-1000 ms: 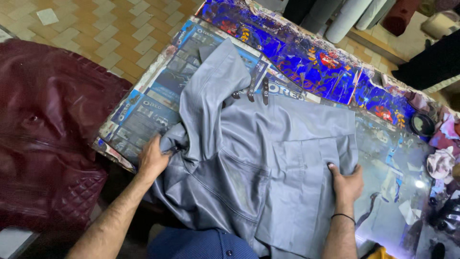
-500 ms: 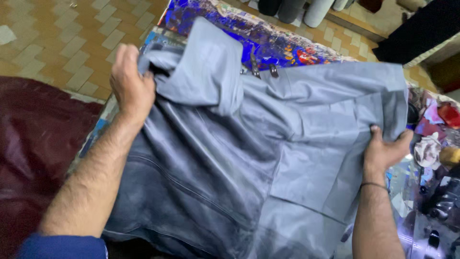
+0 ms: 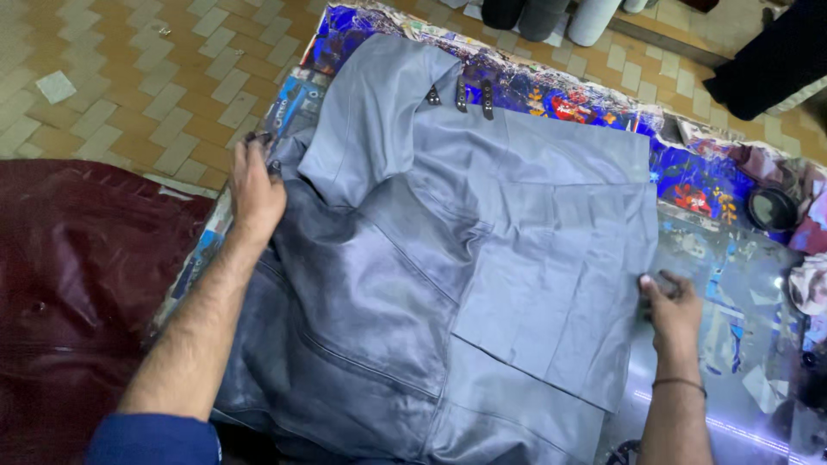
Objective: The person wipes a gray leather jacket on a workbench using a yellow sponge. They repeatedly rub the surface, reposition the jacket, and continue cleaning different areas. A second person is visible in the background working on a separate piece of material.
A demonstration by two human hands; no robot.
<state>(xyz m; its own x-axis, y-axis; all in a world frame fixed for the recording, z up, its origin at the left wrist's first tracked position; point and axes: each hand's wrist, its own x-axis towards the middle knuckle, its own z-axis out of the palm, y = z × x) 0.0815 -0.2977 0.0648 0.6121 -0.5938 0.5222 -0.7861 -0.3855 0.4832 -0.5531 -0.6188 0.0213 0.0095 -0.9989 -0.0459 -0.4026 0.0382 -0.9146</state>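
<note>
A grey leather jacket (image 3: pixel 465 258) lies spread over a table (image 3: pixel 724 284) covered with colourful printed sheets. Its sleeve, with small dark buckle straps (image 3: pixel 461 95), is folded across the top. My left hand (image 3: pixel 254 189) grips the jacket's left edge near the table's side. My right hand (image 3: pixel 672 310) pinches the jacket's right edge, where a flat panel lies smooth.
A dark red quilted leather garment (image 3: pixel 77 293) lies at the left, beside the table. A round black object (image 3: pixel 773 208) rests at the table's right, with scraps of fabric (image 3: pixel 805 284) near it. Tiled floor (image 3: pixel 129 77) runs behind, and a person's legs (image 3: pixel 551 17) stand at the far edge.
Both hands pulled the jacket outward and flatter across the table. My left hand dropped from the sleeve fold to the left edge, and my right hand moved lower along the right edge.
</note>
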